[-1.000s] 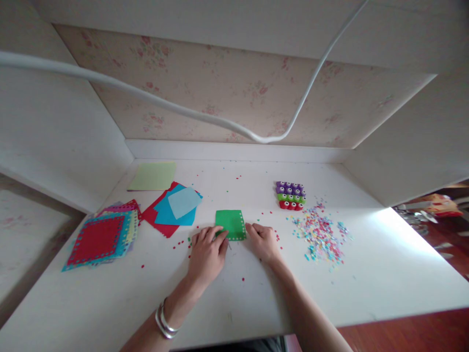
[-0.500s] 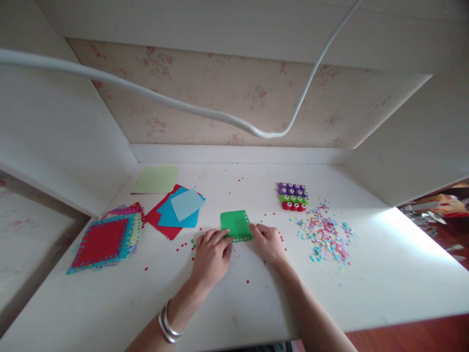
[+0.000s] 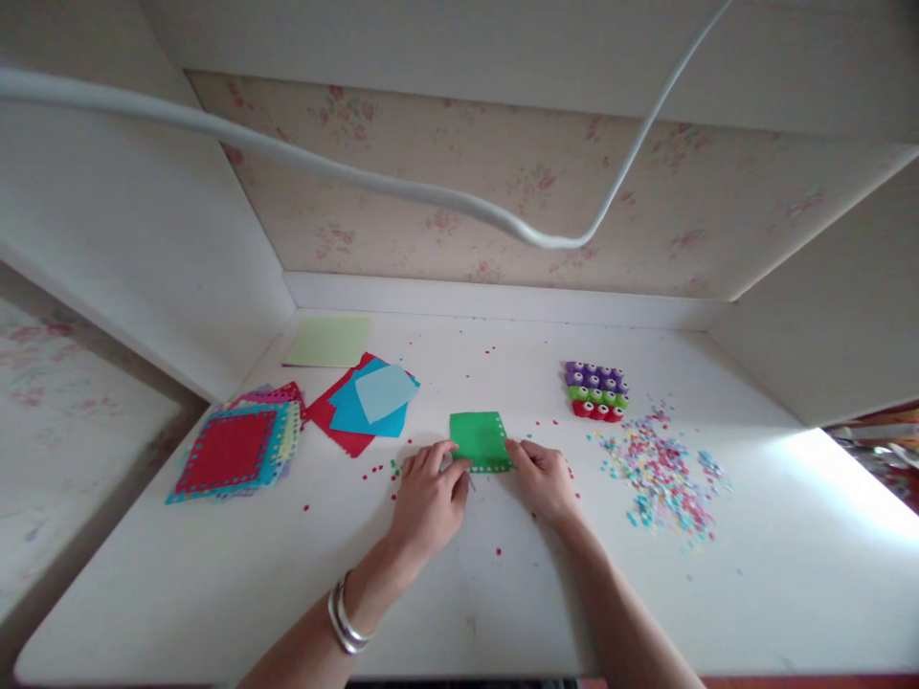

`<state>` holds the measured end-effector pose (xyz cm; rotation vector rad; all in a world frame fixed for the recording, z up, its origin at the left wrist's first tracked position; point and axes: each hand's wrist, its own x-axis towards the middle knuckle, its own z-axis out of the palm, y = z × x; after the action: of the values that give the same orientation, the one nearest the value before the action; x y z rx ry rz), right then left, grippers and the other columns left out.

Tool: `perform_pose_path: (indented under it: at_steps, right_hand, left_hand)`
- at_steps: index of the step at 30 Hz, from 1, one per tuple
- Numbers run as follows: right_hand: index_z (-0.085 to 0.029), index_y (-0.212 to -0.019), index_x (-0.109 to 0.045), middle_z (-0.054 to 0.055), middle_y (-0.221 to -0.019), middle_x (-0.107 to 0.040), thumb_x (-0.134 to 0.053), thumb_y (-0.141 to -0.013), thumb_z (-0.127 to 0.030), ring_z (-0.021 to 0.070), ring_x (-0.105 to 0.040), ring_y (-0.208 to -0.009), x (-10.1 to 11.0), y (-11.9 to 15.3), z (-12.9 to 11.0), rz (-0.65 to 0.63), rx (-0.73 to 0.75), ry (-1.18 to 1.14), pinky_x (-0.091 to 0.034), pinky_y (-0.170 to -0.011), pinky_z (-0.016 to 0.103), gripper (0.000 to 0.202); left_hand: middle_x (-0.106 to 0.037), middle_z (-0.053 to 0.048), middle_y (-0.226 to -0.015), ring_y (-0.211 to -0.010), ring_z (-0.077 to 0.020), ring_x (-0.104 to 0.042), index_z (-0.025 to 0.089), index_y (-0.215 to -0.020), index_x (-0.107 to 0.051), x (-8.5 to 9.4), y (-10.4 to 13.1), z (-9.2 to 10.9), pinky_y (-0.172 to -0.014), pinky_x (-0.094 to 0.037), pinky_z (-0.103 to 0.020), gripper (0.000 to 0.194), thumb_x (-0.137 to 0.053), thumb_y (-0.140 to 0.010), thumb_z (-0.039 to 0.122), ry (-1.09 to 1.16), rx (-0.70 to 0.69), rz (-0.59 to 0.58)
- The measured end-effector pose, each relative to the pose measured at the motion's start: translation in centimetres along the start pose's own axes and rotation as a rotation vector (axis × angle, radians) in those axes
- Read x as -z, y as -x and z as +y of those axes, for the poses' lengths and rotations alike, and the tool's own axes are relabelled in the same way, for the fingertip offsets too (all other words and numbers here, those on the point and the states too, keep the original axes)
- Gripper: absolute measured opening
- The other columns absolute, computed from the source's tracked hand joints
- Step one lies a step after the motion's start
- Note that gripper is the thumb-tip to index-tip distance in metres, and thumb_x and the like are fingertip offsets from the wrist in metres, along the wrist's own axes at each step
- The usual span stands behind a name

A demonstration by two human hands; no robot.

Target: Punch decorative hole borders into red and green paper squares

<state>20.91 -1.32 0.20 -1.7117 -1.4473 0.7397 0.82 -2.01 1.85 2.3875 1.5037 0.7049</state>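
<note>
A small green paper square [image 3: 478, 438] lies on the white tabletop in front of me, with a row of punched holes along its right and bottom edges. My left hand [image 3: 433, 486], two silver bangles on its wrist, has its thumb and index finger closed at the lower left corner of the paper. Under that thumb a thin, thread-like thing shows, too small to make out. On the other side, my right hand [image 3: 540, 476] pinches the paper's lower right edge between thumb and curled fingers.
Left lies a stack of hole-edged coloured papers [image 3: 228, 452]. Behind are red and blue sheets [image 3: 369, 416] and a pale green sheet [image 3: 326, 342]. Purple, green and red eye-marked pieces [image 3: 597, 390] stand right, beside scattered confetti [image 3: 664, 469]. A white cable [image 3: 431, 194] hangs across the view.
My view has turned slightly left, so everything on the table appears farther right. Both hands stay on the green paper; the left index finger sits slightly higher on its left edge.
</note>
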Motion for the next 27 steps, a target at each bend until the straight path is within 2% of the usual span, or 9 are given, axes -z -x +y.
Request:
perform_pose_path:
  at_steps: [4, 7, 17, 19, 22, 25, 27]
  right_hand:
    - [-0.022, -0.056, -0.029, -0.005, -0.054, -0.023, -0.047, -0.089, -0.056, 0.0117, -0.027, -0.053, 0.0, 0.1, -0.1, 0.001, -0.003, 0.0, -0.021, -0.051, 0.026, 0.051]
    - [-0.022, -0.056, -0.029, -0.005, -0.054, -0.023, -0.048, -0.089, -0.056, 0.0118, -0.028, -0.053, 0.1, 0.2, -0.3, 0.002, -0.008, 0.003, -0.021, -0.051, 0.026, 0.051]
    - [-0.022, -0.054, -0.029, -0.005, -0.054, -0.024, -0.047, -0.089, -0.056, 0.0117, -0.028, -0.052, 0.2, 0.4, -0.5, -0.012, 0.026, 0.028, -0.022, -0.05, 0.026, 0.052]
    - [-0.022, -0.055, -0.029, -0.005, -0.054, -0.024, -0.046, -0.09, -0.056, 0.0119, -0.029, -0.052, 0.2, 0.3, -0.4, -0.013, 0.031, 0.024, -0.022, -0.051, 0.026, 0.052]
    - [-0.022, -0.056, -0.03, -0.005, -0.054, -0.025, -0.045, -0.091, -0.056, 0.0121, -0.029, -0.053, 0.3, 0.2, -0.2, -0.022, 0.036, 0.011, -0.023, -0.051, 0.026, 0.051]
    - [-0.021, -0.056, -0.031, -0.005, -0.055, -0.026, -0.044, -0.091, -0.056, 0.0123, -0.03, -0.054, 0.2, 0.2, -0.2, -0.044, 0.049, 0.019, -0.023, -0.052, 0.026, 0.051]
    - [-0.021, -0.056, -0.032, -0.004, -0.054, -0.027, -0.044, -0.091, -0.057, 0.0124, -0.03, -0.053, 0.2, 0.2, -0.4, -0.058, 0.06, 0.037, -0.023, -0.051, 0.026, 0.052]
  left_hand:
    - [-0.06, -0.006, -0.098, -0.092, -0.0216, -0.057, 0.025, -0.099, -0.07, 0.1, 0.0, 0.2, -0.084, -0.046, -0.039, 0.018, -0.054, -0.092, 0.02, 0.008, -0.002, -0.018]
    - [-0.058, -0.005, -0.091, -0.089, -0.0207, -0.056, 0.023, -0.094, -0.069, 0.2, 0.0, 0.2, -0.082, -0.047, -0.037, 0.018, -0.051, -0.094, 0.02, 0.017, -0.017, -0.03]
    - [-0.06, -0.004, -0.089, -0.087, -0.0197, -0.057, 0.023, -0.094, -0.068, -0.4, -0.1, 0.3, -0.082, -0.047, -0.035, 0.017, -0.051, -0.094, 0.02, 0.027, -0.009, -0.025]
    - [-0.061, -0.004, -0.09, -0.087, -0.0196, -0.058, 0.023, -0.094, -0.068, 0.0, -0.1, 0.3, -0.082, -0.046, -0.035, 0.017, -0.051, -0.094, 0.02, 0.007, -0.007, -0.007]
    - [-0.063, -0.005, -0.093, -0.089, -0.0207, -0.059, 0.024, -0.098, -0.068, 2.4, 0.1, -1.7, -0.082, -0.045, -0.036, 0.019, -0.049, -0.095, 0.024, -0.091, 0.037, 0.071]
    - [-0.065, -0.008, -0.099, -0.093, -0.0234, -0.06, 0.022, -0.104, -0.067, 6.6, 0.7, -6.1, -0.085, -0.045, -0.037, 0.024, -0.047, -0.096, 0.033, -0.28, 0.152, 0.185]
    - [-0.062, -0.013, -0.113, -0.102, -0.0312, -0.058, 0.018, -0.116, -0.064, 9.4, 1.5, -9.5, -0.088, -0.044, -0.045, 0.036, -0.046, -0.095, 0.042, -0.497, 0.297, 0.221]
